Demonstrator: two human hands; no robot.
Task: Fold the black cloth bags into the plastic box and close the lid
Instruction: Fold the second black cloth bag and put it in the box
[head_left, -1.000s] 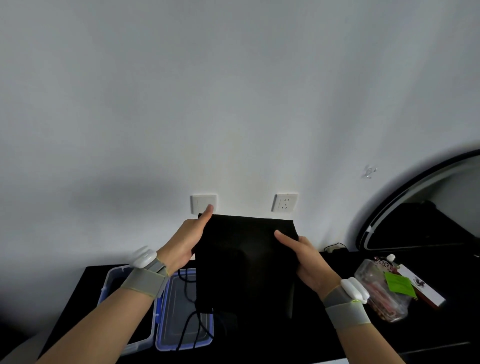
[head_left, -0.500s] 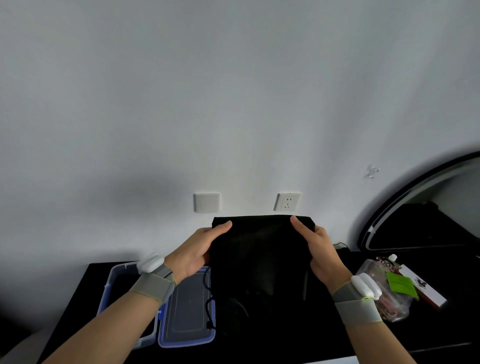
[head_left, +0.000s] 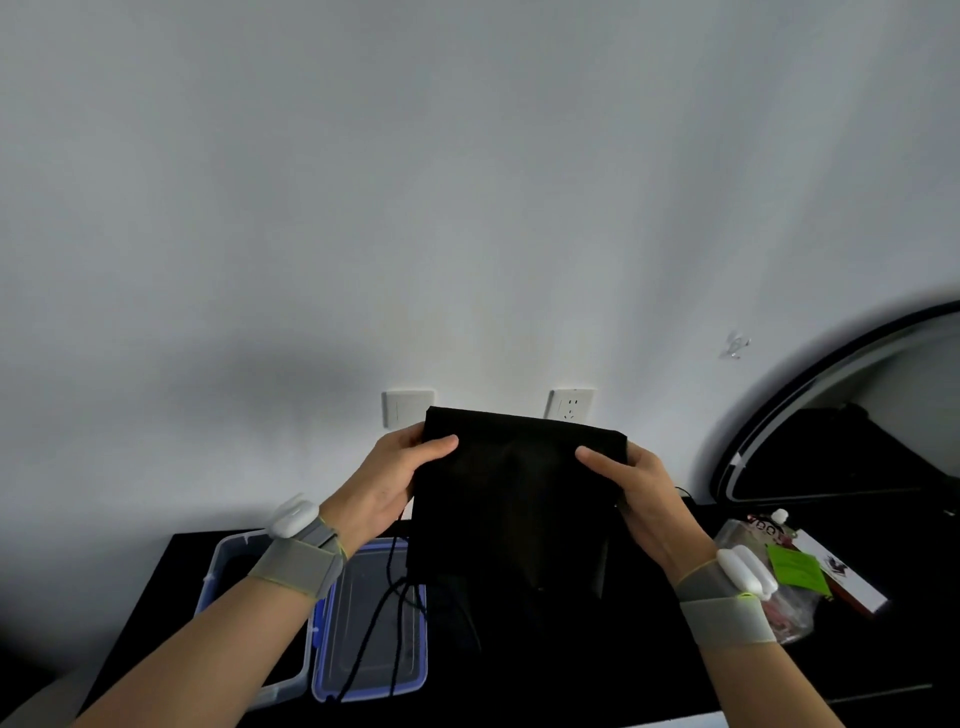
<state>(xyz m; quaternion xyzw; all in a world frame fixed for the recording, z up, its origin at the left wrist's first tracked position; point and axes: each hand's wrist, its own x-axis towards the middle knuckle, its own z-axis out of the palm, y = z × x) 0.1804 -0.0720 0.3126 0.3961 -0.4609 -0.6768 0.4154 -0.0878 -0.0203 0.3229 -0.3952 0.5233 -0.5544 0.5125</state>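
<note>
Black cloth bag hangs upright before the wall, pinched at both upper sides: left hand at 9 o'clock, right hand at 3 o'clock, thumbs in front, other fingers hidden behind. Its lower edge merges with the dark table. Thin drawstrings dangle over the clear blue-rimmed lid at 7 o'clock, beside the open plastic box.
</note>
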